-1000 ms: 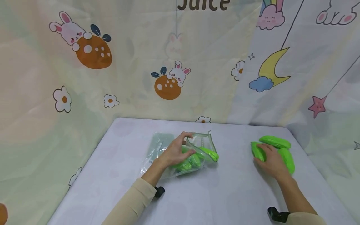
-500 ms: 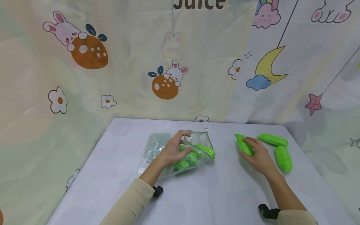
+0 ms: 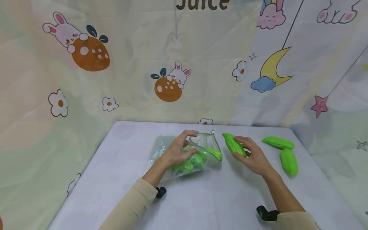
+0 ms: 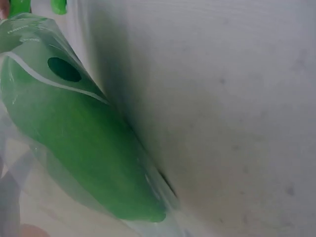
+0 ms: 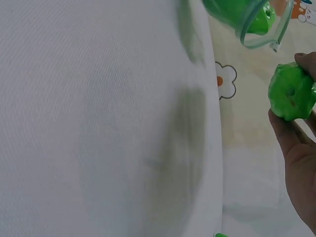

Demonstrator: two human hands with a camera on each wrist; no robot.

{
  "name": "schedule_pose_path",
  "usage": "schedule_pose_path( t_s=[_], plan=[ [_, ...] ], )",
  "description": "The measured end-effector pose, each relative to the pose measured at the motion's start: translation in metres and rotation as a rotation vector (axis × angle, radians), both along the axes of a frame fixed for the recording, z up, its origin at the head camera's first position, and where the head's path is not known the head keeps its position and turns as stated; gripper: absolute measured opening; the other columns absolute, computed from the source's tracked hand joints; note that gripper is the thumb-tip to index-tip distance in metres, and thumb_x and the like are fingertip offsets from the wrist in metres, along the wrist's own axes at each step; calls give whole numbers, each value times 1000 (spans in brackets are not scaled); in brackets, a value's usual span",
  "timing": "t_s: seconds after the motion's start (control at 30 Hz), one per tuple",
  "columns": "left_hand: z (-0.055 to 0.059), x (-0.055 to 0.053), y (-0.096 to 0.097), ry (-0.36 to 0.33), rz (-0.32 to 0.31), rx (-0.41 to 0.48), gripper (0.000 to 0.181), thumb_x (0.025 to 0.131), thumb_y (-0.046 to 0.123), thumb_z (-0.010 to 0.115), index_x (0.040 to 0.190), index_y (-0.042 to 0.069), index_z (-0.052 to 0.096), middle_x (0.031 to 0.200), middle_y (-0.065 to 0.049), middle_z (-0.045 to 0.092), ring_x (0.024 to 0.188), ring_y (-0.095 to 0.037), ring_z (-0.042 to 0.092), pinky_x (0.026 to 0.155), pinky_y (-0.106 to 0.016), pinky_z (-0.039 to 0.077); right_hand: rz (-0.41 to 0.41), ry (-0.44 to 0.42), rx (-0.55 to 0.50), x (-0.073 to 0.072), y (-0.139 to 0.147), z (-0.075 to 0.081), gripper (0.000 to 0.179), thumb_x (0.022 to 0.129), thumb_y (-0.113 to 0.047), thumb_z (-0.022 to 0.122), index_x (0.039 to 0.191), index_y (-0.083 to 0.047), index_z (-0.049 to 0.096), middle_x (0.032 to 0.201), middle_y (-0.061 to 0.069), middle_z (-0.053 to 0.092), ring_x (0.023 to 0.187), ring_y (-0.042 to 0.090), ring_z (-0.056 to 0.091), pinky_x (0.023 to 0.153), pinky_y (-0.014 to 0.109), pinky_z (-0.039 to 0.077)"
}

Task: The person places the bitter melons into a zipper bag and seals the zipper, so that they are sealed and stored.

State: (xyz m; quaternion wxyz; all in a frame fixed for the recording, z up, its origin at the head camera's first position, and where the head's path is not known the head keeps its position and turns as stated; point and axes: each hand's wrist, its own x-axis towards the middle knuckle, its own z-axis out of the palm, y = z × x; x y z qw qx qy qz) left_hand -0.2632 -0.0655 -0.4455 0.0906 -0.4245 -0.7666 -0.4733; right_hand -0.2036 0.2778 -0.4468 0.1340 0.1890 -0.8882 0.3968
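Note:
My left hand (image 3: 176, 152) holds the mouth of a clear zip bag (image 3: 206, 139), fingers at the far rim and thumb at the near side, the mouth spread apart and facing right. Several bright green bitter melons lie in the bag; one bitter melon (image 3: 214, 153) pokes towards its mouth, and another bitter melon (image 4: 98, 143) shows through the plastic in the left wrist view. To the right of the mouth, my right hand (image 3: 256, 158) grips a ridged green bitter melon (image 3: 233, 145) between thumb and fingers, raised over the table, its shadow below in the right wrist view.
Two more bitter melons lie at the table's right, one bitter melon (image 3: 278, 142) behind the other bitter melon (image 3: 289, 162). The white table (image 3: 212, 204) ends at a hanging cloth (image 3: 129, 80) with cartoon prints. A black device (image 3: 267, 213) sits at my right wrist.
My right hand has lifted a bitter melon from the group at the right and carried it left to near the bag. My left hand stays at the bag's mouth.

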Motion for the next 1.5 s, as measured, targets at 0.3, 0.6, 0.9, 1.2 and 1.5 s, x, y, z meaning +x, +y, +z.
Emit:
schedule_pose_path(
  t_s=[0.3, 0.6, 0.9, 1.2, 1.5],
  plan=[
    [5, -2, -4, -10, -16, 64, 56, 88, 11, 82, 135, 12, 51, 148, -13, 53, 126, -31, 62, 92, -36, 59, 60, 63, -65, 1, -19, 12, 64, 88, -5, 81, 147, -16, 56, 146, 5, 53, 119, 16, 59, 88, 26, 57],
    [6, -2, -9, -73, -13, 19, 54, 90, 15, 81, 136, 15, 53, 148, -1, 55, 109, -24, 72, 94, -41, 58, 120, 38, -106, 0, -25, 9, 64, 86, 3, 79, 144, -10, 56, 139, 8, 59, 107, 24, 68, 83, 26, 59],
    [8, 1, -15, -88, -16, -50, 53, 91, 17, 80, 137, 15, 53, 148, 3, 55, 109, -23, 72, 95, -42, 58, 175, -36, -109, 1, -31, 8, 58, 91, -4, 77, 144, -15, 58, 140, 5, 61, 106, 25, 67, 84, 26, 58],
    [5, 2, -20, -89, -33, -71, 54, 92, 17, 79, 139, 13, 52, 148, 2, 54, 100, -18, 72, 95, -43, 58, 202, -84, -90, -2, -37, 8, 50, 93, -11, 77, 140, -19, 63, 135, 3, 62, 107, 20, 62, 86, 28, 57],
    [7, 2, -19, -96, -37, -67, 55, 92, 16, 80, 139, 17, 52, 148, 3, 54, 97, -17, 71, 95, -43, 58, 198, -69, -55, -6, -43, 5, 46, 91, -14, 79, 135, -18, 65, 138, 4, 63, 114, 17, 61, 85, 27, 58]
  ],
)
